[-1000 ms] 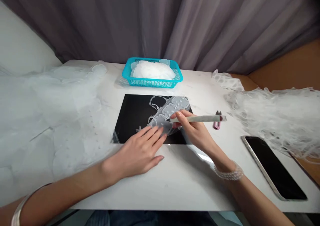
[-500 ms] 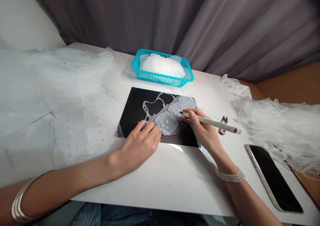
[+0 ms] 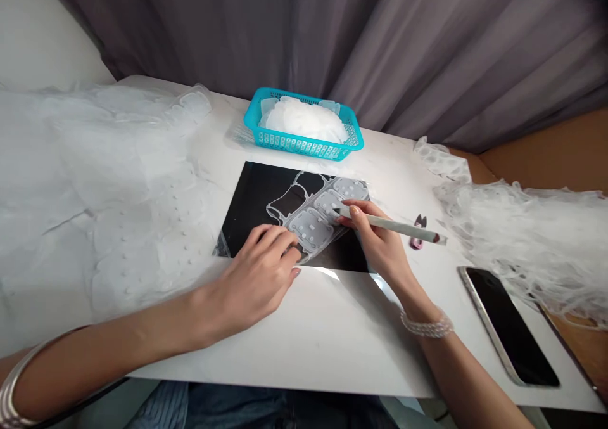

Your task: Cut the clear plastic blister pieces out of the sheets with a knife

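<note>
A translucent whitish sheet [image 3: 311, 227] with rounded panels, small pale spots and open cut-out outlines lies on a black board [image 3: 242, 204]. My left hand [image 3: 263, 264] rests at the board's near edge, its fingers bent and closed around the sheet's lower end; the exact grip is partly hidden. In my right hand [image 3: 375, 236] is a slim white pen-shaped tool [image 3: 399, 226] with a dark pointed tip, held like a pencil. That tip meets or hovers just over the middle panel; I cannot tell which. Pink-handled thread snips [image 3: 418, 232] lie right of my right hand.
Behind the board stands a turquoise basket [image 3: 304, 145] of white translucent pieces. Sheer sheets [image 3: 137, 207] are heaped on the left, and a tangle of cut netting [image 3: 532, 239] on the right. A phone [image 3: 510, 327] lies near the table's right edge. A grey curtain [image 3: 237, 30] hangs behind.
The whole view has shifted slightly. My left fingers have moved down along the sheet's lower end, and the sheet has turned a little. The pen-shaped tool remains over the middle panel.
</note>
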Tool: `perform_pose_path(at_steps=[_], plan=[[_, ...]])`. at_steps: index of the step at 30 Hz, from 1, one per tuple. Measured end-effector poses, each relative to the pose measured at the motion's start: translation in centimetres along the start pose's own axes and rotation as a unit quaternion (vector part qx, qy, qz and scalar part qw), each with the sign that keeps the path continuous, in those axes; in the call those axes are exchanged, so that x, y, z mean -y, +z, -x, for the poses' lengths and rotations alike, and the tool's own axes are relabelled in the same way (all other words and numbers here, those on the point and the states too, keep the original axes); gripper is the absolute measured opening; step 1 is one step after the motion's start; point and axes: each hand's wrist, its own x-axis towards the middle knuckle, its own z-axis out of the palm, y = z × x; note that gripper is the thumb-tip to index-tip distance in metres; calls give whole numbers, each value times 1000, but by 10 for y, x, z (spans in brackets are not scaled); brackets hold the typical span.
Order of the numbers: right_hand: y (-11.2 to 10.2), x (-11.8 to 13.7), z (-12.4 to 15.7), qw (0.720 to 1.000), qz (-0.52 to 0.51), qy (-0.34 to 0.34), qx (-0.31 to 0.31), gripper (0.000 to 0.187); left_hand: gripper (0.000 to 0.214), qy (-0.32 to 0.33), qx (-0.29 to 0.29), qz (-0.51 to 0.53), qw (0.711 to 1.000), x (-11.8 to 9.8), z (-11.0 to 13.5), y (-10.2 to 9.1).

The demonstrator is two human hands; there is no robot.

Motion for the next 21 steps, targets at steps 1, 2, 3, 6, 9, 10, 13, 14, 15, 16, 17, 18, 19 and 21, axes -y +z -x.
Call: perform_pose_path(at_steps=[1, 2, 3, 6, 9, 10, 13, 14, 15, 16, 17, 18, 19, 21], plan=[[0, 1, 2, 1000, 10, -4, 1, 37, 18, 9, -26, -30, 999, 0, 1, 1], [1, 3, 4, 1000, 18, -7, 6, 36, 20, 19, -43, -57, 997, 0, 2, 3], [3, 5, 7, 1000, 22, -10, 14, 34, 23, 26, -47, -80, 995, 0, 3, 5], [9, 13, 15, 998, 20, -19, 48, 30, 37, 29, -23, -137, 990, -1, 7, 13], [18, 22, 23, 993, 47, -54, 90, 25, 44, 25, 0, -175, 984, -3, 11, 19], [21, 25, 24, 990, 64, -74, 106, 23, 44, 27, 5, -181, 983, -3, 12, 19], [26, 29, 27, 975, 115, -132, 135, 21, 44, 31, 17, -189, 981, -4, 13, 19], [27, 30, 28, 971, 128, -144, 138, 21, 45, 30, 18, -190, 981, -3, 13, 18], [27, 29, 28, 968, 138, -153, 140, 21, 45, 29, 19, -192, 981, -3, 13, 18], [27, 29, 28, 966, 144, -160, 141, 21, 46, 30, 20, -194, 980, -2, 13, 17], [27, 29, 28, 965, 148, -165, 143, 20, 47, 31, 22, -196, 980, -2, 13, 17], [27, 28, 28, 963, 150, -168, 144, 20, 47, 32, 23, -196, 980, -2, 13, 17], [27, 28, 28, 963, 152, -171, 146, 20, 47, 33, 25, -196, 980, -1, 13, 17], [28, 28, 28, 962, 156, -171, 148, 20, 47, 32, 30, -196, 980, -1, 13, 18]])
